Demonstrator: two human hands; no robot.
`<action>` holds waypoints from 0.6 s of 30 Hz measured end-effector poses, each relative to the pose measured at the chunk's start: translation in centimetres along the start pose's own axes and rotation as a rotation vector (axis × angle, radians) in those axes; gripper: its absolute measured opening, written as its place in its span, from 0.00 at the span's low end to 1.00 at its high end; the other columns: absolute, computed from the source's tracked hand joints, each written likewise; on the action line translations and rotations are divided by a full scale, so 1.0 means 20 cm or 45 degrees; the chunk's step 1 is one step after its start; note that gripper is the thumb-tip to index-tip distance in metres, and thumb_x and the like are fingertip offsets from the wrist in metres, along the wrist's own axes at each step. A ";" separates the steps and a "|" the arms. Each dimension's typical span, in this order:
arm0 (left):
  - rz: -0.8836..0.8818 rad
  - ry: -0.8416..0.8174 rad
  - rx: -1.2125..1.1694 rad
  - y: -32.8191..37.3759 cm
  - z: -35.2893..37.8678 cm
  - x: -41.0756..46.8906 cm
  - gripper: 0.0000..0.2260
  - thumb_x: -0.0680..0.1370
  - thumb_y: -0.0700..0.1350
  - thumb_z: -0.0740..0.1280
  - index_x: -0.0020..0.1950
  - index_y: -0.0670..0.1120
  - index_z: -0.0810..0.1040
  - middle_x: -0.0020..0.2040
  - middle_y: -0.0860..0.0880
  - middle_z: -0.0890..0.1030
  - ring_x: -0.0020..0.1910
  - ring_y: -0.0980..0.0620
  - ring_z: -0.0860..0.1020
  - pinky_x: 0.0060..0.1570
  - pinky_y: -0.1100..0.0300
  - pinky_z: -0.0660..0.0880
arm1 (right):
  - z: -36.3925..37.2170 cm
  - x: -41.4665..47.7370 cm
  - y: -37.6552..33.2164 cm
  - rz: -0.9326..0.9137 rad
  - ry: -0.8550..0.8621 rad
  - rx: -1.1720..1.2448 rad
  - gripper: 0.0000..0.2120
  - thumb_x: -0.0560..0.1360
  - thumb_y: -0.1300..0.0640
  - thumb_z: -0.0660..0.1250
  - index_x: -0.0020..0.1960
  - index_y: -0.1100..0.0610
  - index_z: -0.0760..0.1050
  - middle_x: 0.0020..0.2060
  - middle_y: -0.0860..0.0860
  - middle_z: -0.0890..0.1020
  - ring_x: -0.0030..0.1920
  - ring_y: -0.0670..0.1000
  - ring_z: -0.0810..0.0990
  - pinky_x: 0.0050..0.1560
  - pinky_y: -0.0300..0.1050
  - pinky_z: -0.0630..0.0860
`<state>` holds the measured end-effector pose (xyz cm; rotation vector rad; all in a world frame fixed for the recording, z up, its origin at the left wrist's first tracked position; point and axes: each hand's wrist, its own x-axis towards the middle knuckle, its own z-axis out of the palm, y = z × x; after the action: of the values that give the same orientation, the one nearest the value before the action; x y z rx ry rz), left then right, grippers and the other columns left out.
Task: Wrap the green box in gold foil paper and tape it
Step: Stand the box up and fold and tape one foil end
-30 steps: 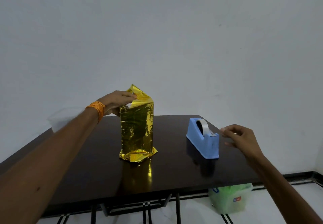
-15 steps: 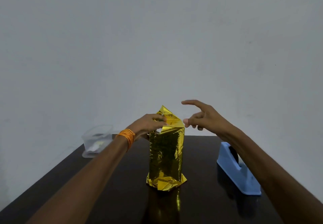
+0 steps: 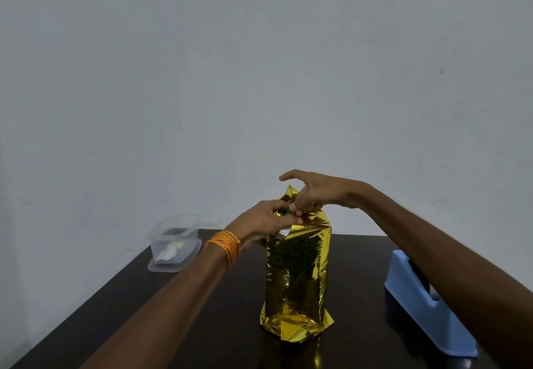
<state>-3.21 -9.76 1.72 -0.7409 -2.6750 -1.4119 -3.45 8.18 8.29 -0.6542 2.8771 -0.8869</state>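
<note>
The box stands upright on the dark table (image 3: 202,325), wrapped in gold foil paper (image 3: 297,276). Only a sliver of the green box (image 3: 286,212) shows at the top between my fingers. My left hand (image 3: 262,221), with orange threads at the wrist, holds the folded foil down at the top left of the box. My right hand (image 3: 314,192) is at the top of the box, thumb and bent fingers pinching at the foil flap, index finger stretched out above it. No tape piece can be made out on my fingers. A foil point sticks up behind my hands.
A blue tape dispenser (image 3: 424,302) stands to the right of the box, partly hidden by my right forearm. A clear plastic container (image 3: 174,241) with small items inside sits at the table's far left corner. A plain wall is behind the table.
My right hand left the tape dispenser, crossed to the box and now touches the top flap. My view shifted nearer. My left hand stayed on the top fold.
</note>
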 end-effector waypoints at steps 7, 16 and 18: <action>0.021 -0.002 0.018 0.00 0.00 0.00 0.24 0.76 0.55 0.70 0.70 0.49 0.74 0.65 0.50 0.75 0.58 0.52 0.72 0.54 0.59 0.67 | 0.01 0.06 -0.05 0.118 -0.079 -0.204 0.41 0.72 0.63 0.73 0.78 0.48 0.56 0.58 0.57 0.78 0.53 0.56 0.81 0.53 0.49 0.80; -0.008 0.005 -0.013 0.02 0.00 -0.01 0.23 0.76 0.56 0.70 0.69 0.50 0.75 0.62 0.50 0.75 0.56 0.51 0.73 0.49 0.61 0.72 | 0.01 0.15 -0.12 0.275 -0.171 -0.340 0.45 0.72 0.65 0.73 0.79 0.48 0.51 0.40 0.52 0.78 0.36 0.50 0.77 0.35 0.41 0.75; -0.020 0.003 -0.034 0.02 0.00 -0.02 0.23 0.76 0.56 0.70 0.69 0.50 0.74 0.60 0.50 0.74 0.56 0.51 0.73 0.50 0.59 0.72 | -0.01 0.16 -0.12 0.345 -0.188 -0.315 0.44 0.72 0.64 0.72 0.79 0.48 0.51 0.37 0.53 0.81 0.31 0.48 0.73 0.30 0.39 0.68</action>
<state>-2.69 -9.73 2.00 -0.7213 -2.6718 -1.4535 -5.52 5.22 9.90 -0.3157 2.8695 -0.4339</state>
